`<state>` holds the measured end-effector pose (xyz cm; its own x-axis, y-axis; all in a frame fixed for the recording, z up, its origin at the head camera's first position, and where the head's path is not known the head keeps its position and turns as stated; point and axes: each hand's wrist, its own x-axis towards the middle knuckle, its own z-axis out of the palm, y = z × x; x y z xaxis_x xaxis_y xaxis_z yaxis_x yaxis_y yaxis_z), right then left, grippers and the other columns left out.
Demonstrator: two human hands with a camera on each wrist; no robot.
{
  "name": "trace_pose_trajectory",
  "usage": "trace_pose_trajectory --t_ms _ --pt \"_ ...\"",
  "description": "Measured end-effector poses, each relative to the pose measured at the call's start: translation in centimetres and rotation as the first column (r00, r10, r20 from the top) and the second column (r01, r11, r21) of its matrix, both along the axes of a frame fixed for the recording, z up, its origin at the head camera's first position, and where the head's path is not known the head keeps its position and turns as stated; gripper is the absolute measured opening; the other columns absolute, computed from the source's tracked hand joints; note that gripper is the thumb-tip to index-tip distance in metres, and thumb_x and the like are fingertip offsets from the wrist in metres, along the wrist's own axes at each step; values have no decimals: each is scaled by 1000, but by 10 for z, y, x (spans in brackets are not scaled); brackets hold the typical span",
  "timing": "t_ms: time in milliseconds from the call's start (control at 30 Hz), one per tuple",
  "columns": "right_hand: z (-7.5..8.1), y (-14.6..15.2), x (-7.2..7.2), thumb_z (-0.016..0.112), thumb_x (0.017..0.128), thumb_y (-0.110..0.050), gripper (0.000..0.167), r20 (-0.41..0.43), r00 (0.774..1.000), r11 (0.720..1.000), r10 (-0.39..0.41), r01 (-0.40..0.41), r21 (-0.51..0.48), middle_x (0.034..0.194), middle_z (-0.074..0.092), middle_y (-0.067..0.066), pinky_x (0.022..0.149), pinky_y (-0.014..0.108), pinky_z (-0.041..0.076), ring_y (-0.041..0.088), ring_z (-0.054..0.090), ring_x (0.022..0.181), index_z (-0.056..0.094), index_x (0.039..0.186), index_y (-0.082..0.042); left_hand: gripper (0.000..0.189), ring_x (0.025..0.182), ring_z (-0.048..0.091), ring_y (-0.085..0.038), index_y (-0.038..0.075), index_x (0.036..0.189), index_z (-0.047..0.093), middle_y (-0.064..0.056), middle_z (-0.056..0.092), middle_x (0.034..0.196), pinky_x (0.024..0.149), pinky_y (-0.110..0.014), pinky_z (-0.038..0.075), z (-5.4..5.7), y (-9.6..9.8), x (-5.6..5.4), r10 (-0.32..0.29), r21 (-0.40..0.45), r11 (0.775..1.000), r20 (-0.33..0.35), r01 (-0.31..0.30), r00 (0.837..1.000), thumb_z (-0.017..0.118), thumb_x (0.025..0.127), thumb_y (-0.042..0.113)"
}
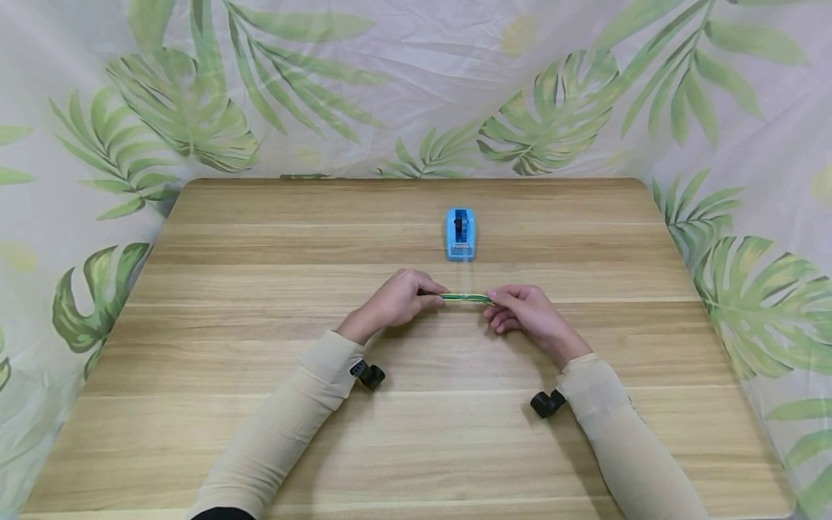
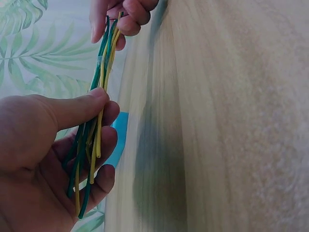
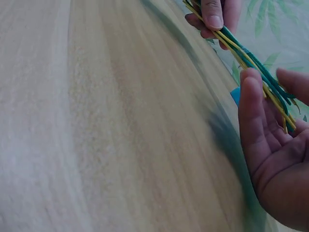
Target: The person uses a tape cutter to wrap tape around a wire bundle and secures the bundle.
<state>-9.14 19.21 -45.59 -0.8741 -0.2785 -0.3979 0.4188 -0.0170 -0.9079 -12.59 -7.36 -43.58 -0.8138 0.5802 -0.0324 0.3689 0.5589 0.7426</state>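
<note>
A bundle of green and yellow wires (image 1: 464,297) is held level above the table between both hands. My left hand (image 1: 406,296) pinches its left end between thumb and fingers; loose wire ends lie across that palm in the left wrist view. My right hand (image 1: 529,314) holds the other end, with wire tips reaching over its fingers in the right wrist view. A strip of clear tape (image 1: 465,276) runs from the blue tape dispenser (image 1: 461,253) to the middle of the bundle. In the left wrist view, the tape (image 2: 100,59) lies against the wires.
The dispenser stands behind the hands on a wood-grain table (image 1: 292,238). A leaf-patterned cloth (image 1: 429,87) hangs along the table's back and sides. Small black cameras (image 1: 370,375) are worn at both wrists.
</note>
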Motion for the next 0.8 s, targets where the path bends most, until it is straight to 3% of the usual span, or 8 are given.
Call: trace_pose_trajectory --t_ms 367,800 --pt "0 0 0 63 98 -1 12 -18 999 995 -37 35 -98 84 71 13 68 28 59 15 69 70 69 106 6 17 95 65 -14 10 109 78 -2 75 106 87 -34 51 -2 4 -1 15 -59 998 -9 -16 1000 73 94 15" --pt "-3 1 -1 64 97 1 22 -45 997 994 -56 51 -95 86 73 13 71 29 59 16 71 73 66 115 13 18 84 63 -14 10 105 79 1 74 96 73 -30 52 -6 1 -7 58 54 996 177 -69 982 72 96 23"
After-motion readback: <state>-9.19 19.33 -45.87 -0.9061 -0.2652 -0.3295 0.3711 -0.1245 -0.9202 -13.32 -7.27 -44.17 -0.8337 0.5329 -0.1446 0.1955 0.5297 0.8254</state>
